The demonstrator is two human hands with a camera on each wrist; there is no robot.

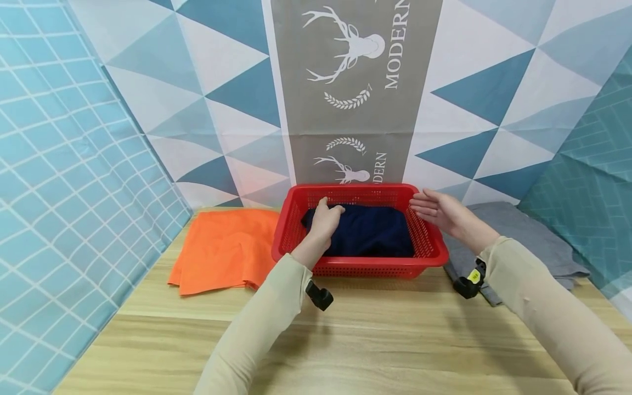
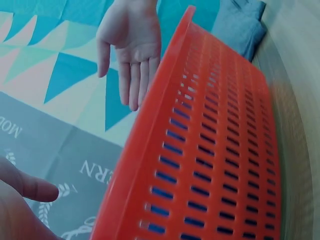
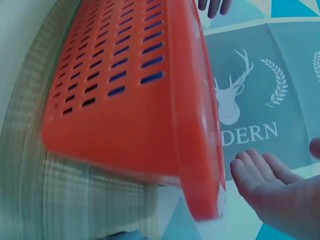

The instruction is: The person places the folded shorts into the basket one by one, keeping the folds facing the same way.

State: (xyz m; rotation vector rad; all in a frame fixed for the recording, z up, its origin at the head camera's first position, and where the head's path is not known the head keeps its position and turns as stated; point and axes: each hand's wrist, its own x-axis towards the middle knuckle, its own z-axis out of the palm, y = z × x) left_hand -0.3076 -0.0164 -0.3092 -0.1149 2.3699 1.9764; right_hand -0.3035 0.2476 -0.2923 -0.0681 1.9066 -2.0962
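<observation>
A red plastic basket (image 1: 362, 262) with perforated walls holds a folded navy blue cloth (image 1: 371, 230). My left hand (image 1: 326, 222) is over the left part of the basket, above the cloth, with thumb and forefinger apart and nothing seen between them. By the right rim is my right hand (image 1: 444, 213), palm turned inward and fingers straight, holding nothing. The left wrist view shows the right hand (image 2: 131, 47) beyond the basket rim, fingers extended. In the right wrist view, the right hand (image 3: 280, 192) appears apart from the rim. The cloth's underside is hidden.
On the wooden table (image 1: 375, 340), an orange cloth (image 1: 227, 247) lies left of the basket. A grey cloth (image 1: 518, 241) lies to the right, partly behind the right arm. A patterned wall covering (image 1: 237, 82) rises close behind the basket.
</observation>
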